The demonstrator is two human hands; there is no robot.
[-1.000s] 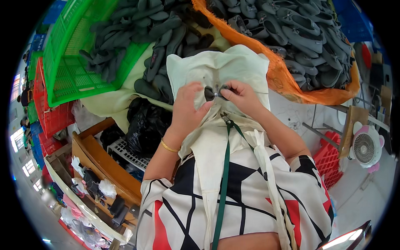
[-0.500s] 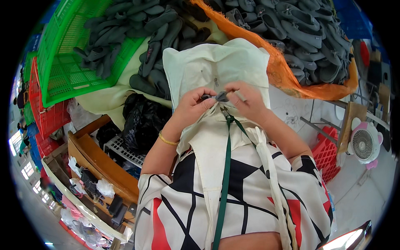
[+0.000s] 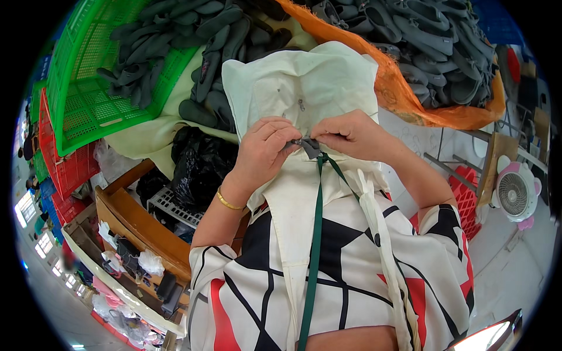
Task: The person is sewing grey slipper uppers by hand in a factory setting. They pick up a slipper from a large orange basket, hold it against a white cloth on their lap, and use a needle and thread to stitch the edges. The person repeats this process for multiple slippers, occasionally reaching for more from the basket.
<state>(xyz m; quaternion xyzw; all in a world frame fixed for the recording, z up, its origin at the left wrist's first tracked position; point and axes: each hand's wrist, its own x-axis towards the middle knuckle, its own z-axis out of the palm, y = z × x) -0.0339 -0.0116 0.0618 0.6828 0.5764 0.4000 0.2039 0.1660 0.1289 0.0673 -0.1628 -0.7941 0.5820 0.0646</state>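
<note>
My left hand (image 3: 266, 146) pinches a small dark grey piece (image 3: 311, 150) above the pale cloth on my lap. The piece looks soft and folded; its exact kind is hard to make out. My right hand (image 3: 346, 134) is closed, thumb and forefinger pressed together at the piece's upper edge. Whatever lies between those fingertips is too small to see. Just below, a dark green ribbon (image 3: 317, 234) runs down my front, its top end partly behind the piece. The pale cloth (image 3: 345, 70) spreads out beyond both hands, with a small dark object (image 3: 301, 105) lying on it.
Grey shoes (image 3: 424, 44) fill an orange sack (image 3: 398, 99) at the far right. A green crate (image 3: 88, 117) holds more grey pieces at the left, above a black plastic bag (image 3: 202, 167). A wooden drawer (image 3: 143, 225) stands left, a small fan (image 3: 515, 193) right.
The grey piece has turned and now hangs lower, over the spot where metal tips showed at the ribbon's top. My right hand has shifted slightly, its fingers pinched closer together.
</note>
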